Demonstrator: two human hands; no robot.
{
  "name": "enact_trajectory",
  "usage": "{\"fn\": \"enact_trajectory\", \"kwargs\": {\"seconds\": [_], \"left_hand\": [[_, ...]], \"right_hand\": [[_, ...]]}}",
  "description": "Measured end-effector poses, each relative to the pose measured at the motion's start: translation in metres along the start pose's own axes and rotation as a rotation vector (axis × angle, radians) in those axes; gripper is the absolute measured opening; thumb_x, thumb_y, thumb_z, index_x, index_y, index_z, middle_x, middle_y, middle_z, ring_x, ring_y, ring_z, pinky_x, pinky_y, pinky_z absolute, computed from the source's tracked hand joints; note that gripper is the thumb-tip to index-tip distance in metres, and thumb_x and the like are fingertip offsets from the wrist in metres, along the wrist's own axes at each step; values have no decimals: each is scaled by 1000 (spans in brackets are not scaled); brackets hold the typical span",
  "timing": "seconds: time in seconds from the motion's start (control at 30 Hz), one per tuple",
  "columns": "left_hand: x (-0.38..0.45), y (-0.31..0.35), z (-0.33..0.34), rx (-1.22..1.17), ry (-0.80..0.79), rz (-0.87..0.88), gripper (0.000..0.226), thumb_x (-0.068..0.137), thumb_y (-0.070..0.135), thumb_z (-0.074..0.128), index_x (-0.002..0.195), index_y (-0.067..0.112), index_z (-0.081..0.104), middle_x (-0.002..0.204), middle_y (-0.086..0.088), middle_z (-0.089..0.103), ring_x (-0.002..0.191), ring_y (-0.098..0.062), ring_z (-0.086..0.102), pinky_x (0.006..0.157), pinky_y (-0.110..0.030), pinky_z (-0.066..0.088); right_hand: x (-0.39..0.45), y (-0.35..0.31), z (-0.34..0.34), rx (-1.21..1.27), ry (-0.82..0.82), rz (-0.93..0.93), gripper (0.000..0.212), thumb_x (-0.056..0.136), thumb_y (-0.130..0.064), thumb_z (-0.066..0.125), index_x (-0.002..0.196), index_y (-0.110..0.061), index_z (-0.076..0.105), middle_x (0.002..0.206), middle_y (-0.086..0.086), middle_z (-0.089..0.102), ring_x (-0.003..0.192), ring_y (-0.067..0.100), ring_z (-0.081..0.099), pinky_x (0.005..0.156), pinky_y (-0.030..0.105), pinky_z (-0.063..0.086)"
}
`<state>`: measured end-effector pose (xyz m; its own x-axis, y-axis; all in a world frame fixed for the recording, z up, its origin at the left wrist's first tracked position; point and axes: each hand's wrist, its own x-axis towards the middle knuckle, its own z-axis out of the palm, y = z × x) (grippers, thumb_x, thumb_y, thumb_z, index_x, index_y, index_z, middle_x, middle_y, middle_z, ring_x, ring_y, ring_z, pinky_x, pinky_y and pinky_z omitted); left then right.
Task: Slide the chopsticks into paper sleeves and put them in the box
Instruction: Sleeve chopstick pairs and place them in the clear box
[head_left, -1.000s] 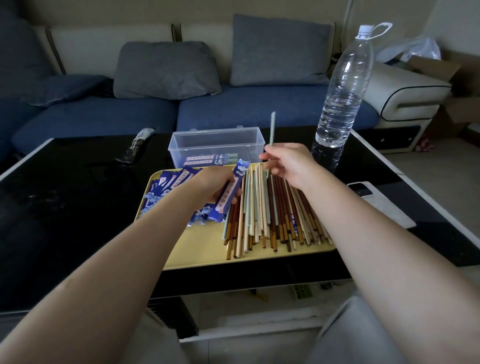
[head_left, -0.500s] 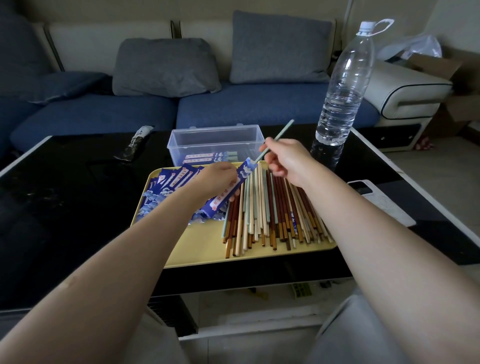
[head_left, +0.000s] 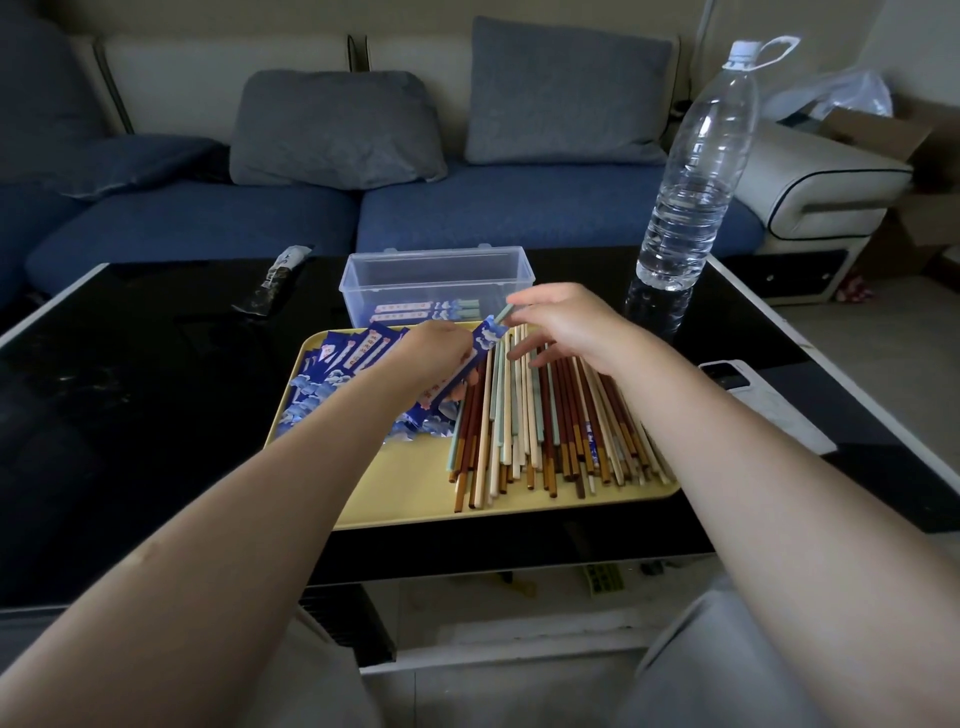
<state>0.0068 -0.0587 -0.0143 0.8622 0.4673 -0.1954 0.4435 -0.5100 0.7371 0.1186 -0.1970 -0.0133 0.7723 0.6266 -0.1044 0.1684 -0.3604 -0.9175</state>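
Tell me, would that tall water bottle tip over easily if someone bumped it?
Probably fairly easily. The water bottle is tall and narrow and stands on a glossy black table, so a knock near its cap might topple or slide it. It looks roughly half full, and that low water likely steadies it somewhat.

left grip (head_left: 434, 353) holds a blue sleeve (head_left: 462, 366) with a green chopstick (head_left: 503, 313) poking out beside the right grip (head_left: 563, 325).
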Motion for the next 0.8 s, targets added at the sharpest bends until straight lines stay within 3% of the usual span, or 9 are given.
{"fn": "enact_trajectory", "kwargs": {"seconds": [0.07,0.13,0.23,0.33,0.43,0.57,0.73,0.8], "left_hand": [[1,-2,0,-10,5,-17,23,103,23,41,89,12,55,72,-5,61,55,-13,56,48,-21,44],[3,-6,1,-24,-5,0,23,100,27,48,97,7,60,74,-8,66,52,-14,58,46,-23,46],[3,-9,3,6,-3,13,20,97,25,55,100,6,60,75,-11,68,57,-19,64,54,-30,55],[3,-11,4,32,-17,-10,17,97,20,56,101,4,58,71,-12,67,53,-19,64,41,-23,51],[5,-13,5,81,-51,-27,13,97,18,55,97,6,58,69,-10,67,51,-17,64,48,-25,52],[7,-15,5,83,-93,-39,9,96,17,56,98,8,56,75,-11,68,55,-19,64,55,-28,55],[10,-18,5,120,-93,-81,13,97,17,53,106,8,55,77,-10,68,56,-16,66,51,-25,53],[9,-17,6,188,-64,-85,18,98,22,52,112,11,54,86,-9,65,67,-16,66,53,-23,48]], "right_hand": [[1,0,3,-104,74,16,43,101,-11,52,144,-17,48,114,7,67,72,18,75,57,25,57],[0,0,9,-356,83,-16,28,102,-16,52,129,-17,59,102,5,69,66,14,70,55,24,54],[-5,-2,25,-640,-68,4,19,101,-25,55,114,-17,67,97,4,68,70,15,67,58,27,52],[-10,-5,40,-825,-159,55,23,98,-24,59,117,-15,66,104,7,65,83,22,67,60,26,50],[-12,-7,46,-891,-234,83,35,97,-23,60,130,-13,58,103,6,60,79,20,59,53,22,42],[-12,-8,51,-893,-199,107,43,96,-25,61,136,-12,52,85,2,51,78,19,55,52,22,39],[-6,-2,59,-909,-127,138,58,89,-26,67,141,-15,44,105,5,57,92,23,58,73,32,50],[-5,1,63,-912,-111,131,62,88,-25,66,145,-17,41,117,8,62,101,27,61,80,35,52]]}}
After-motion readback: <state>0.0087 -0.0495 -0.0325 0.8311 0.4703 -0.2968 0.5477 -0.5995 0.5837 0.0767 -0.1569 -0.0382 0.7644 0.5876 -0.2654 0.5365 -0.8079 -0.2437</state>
